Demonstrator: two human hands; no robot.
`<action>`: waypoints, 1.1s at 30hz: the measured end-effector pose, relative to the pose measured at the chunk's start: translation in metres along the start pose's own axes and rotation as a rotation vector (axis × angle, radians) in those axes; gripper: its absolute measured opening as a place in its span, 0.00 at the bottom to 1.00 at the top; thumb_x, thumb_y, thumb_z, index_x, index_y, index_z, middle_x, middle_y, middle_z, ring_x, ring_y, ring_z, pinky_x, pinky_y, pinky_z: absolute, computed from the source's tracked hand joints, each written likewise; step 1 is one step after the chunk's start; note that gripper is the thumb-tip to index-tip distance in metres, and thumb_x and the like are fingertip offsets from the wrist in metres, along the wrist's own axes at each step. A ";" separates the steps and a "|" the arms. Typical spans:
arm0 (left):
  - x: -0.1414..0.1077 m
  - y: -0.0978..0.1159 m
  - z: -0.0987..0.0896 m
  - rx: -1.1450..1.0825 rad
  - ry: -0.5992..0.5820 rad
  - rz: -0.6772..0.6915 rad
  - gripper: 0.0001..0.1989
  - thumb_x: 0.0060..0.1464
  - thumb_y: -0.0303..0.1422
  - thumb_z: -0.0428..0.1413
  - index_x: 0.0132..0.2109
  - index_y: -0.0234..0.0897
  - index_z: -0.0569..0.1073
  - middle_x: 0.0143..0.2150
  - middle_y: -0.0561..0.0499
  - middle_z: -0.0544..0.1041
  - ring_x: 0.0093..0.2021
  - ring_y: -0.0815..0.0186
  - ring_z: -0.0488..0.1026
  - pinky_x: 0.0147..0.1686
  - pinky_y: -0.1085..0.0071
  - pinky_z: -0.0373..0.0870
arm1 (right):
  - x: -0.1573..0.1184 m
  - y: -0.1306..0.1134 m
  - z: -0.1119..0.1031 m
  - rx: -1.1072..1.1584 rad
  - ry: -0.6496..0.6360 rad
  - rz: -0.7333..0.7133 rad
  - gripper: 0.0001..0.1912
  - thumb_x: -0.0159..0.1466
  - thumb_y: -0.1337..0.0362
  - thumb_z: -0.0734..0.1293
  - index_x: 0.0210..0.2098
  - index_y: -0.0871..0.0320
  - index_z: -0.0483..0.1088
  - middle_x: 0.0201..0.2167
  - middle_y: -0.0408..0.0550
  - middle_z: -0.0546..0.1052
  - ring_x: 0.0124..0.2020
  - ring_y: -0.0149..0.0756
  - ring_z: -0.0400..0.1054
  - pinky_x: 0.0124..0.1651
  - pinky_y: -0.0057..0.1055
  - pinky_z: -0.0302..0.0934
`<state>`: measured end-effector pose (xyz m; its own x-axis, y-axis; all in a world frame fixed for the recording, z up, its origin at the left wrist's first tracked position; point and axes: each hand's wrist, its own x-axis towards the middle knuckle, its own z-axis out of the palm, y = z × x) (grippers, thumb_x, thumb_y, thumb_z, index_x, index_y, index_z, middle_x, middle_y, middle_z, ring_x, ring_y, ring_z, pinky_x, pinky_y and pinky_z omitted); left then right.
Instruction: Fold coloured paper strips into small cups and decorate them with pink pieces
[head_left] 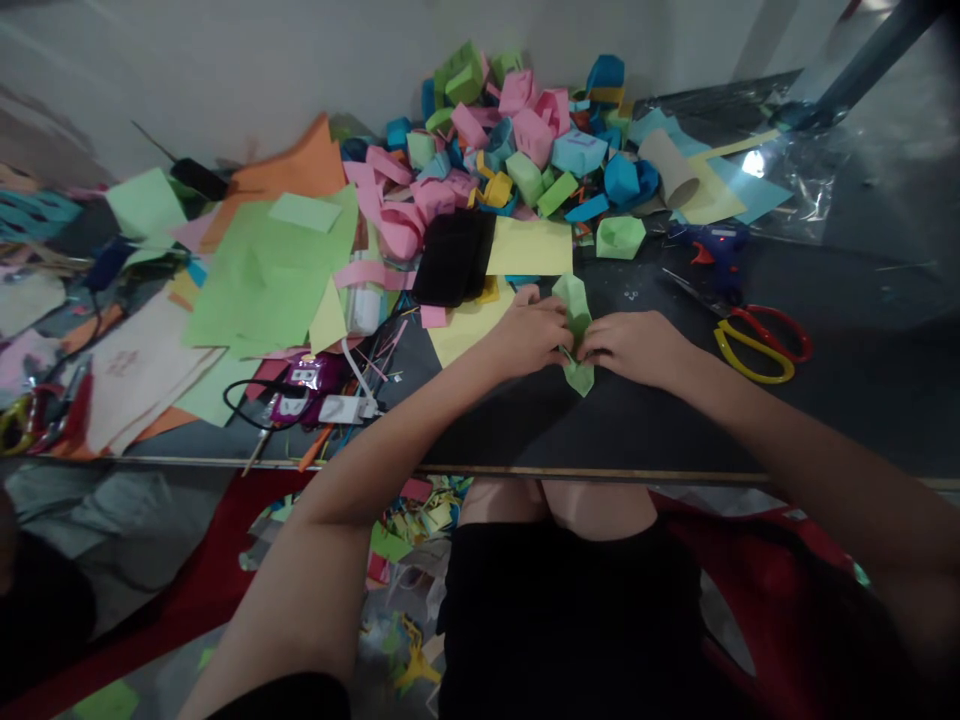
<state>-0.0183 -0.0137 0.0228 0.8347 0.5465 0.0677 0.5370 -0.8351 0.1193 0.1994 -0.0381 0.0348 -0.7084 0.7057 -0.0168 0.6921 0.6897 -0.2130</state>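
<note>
A folded piece of light green paper (576, 300) lies lengthwise on the dark tabletop between my hands, its ends pointing away from and toward me. My left hand (531, 332) grips its left edge with bent fingers. From the other side, my right hand (634, 345) pinches the right edge near the middle. The fingertips of both hands nearly meet over the paper and hide its centre. Beyond it sits a small green folded paper box (620, 238). Scissors with red and yellow handles (757, 340) rest to the right of my right hand, blades partly spread.
A heap of pink, blue and green folded paper pieces (517, 140) stands against the wall. Nearby are a blue glue gun (712, 250), a cardboard tube (667, 168) and a black phone-like object (454, 258). Green sheets (270, 270) and a purple power strip (306, 385) lie left.
</note>
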 end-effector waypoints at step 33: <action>-0.023 0.105 0.033 0.326 0.066 -0.370 0.19 0.66 0.18 0.43 0.49 0.27 0.79 0.46 0.38 0.83 0.36 0.61 0.77 0.33 0.65 0.63 | -0.043 -0.048 0.034 -0.388 0.192 0.110 0.20 0.71 0.73 0.56 0.53 0.65 0.78 0.52 0.57 0.82 0.29 0.35 0.72 0.29 0.34 0.54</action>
<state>0.0230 -0.1155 0.0013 0.5770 0.8042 0.1427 0.8148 -0.5547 -0.1683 0.1918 -0.1073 0.0123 -0.6147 0.7700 0.1707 0.7884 0.5932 0.1631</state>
